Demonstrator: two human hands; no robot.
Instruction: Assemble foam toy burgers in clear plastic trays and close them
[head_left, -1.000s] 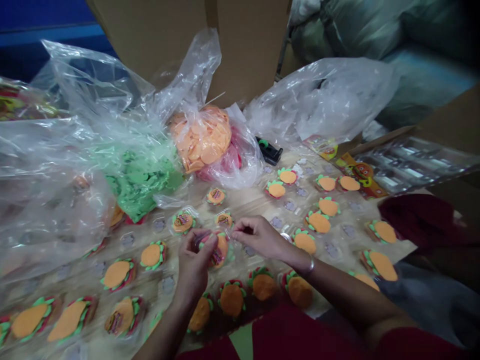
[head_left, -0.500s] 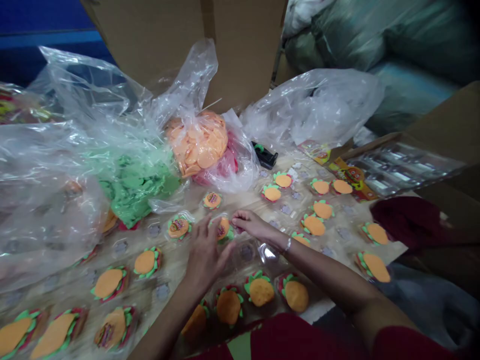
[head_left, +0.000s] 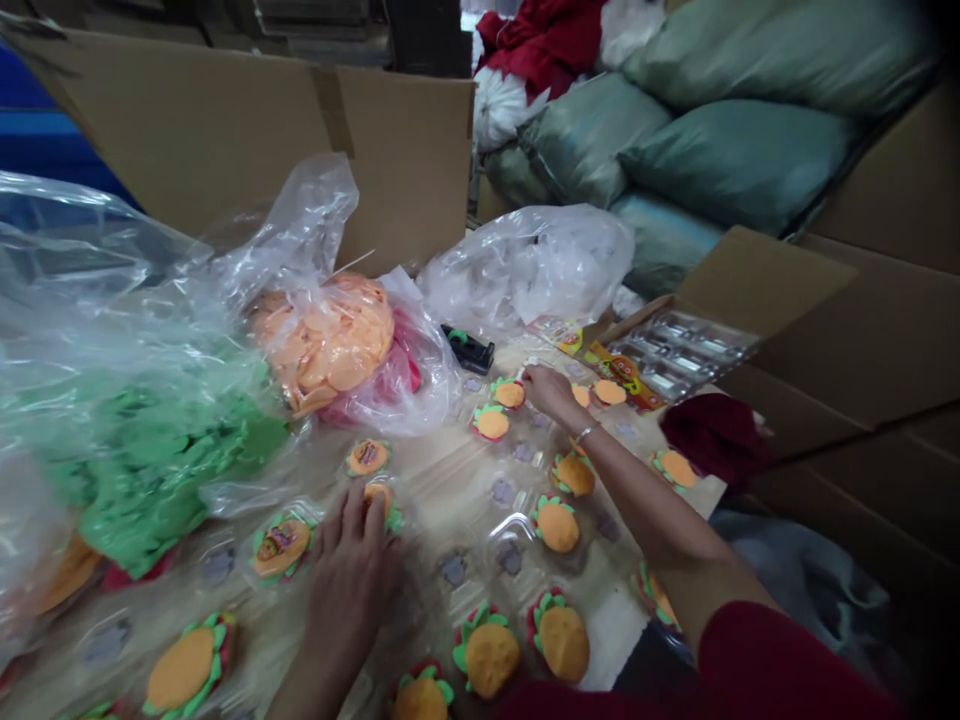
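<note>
My left hand point(head_left: 352, 560) lies with its fingers stretched over a small toy burger point(head_left: 379, 495) in a clear plastic case, partly covering it. Left of that hand sits another toy burger point(head_left: 281, 545), with a printed sticker on its orange bun. A third stickered burger point(head_left: 368, 457) rests just beyond the fingertips. Farther off to the right, my right hand point(head_left: 551, 392) has its fingers closed together beside small white scraps point(head_left: 531, 368) and a plain orange burger point(head_left: 510, 394). Whatever its fingertips hold is too small to make out.
Clear bags of green pieces point(head_left: 172, 470) and orange discs point(head_left: 330, 335) crowd the left and back. A black tape dispenser point(head_left: 469, 350) stands behind the burgers. At right are an open carton point(head_left: 765, 275) with clear trays and a dark red cloth point(head_left: 712, 440).
The view has swung to the right. My right hand has left the burger beside my left hand and reached out to the white scraps; my left hand stays at that burger.
</note>
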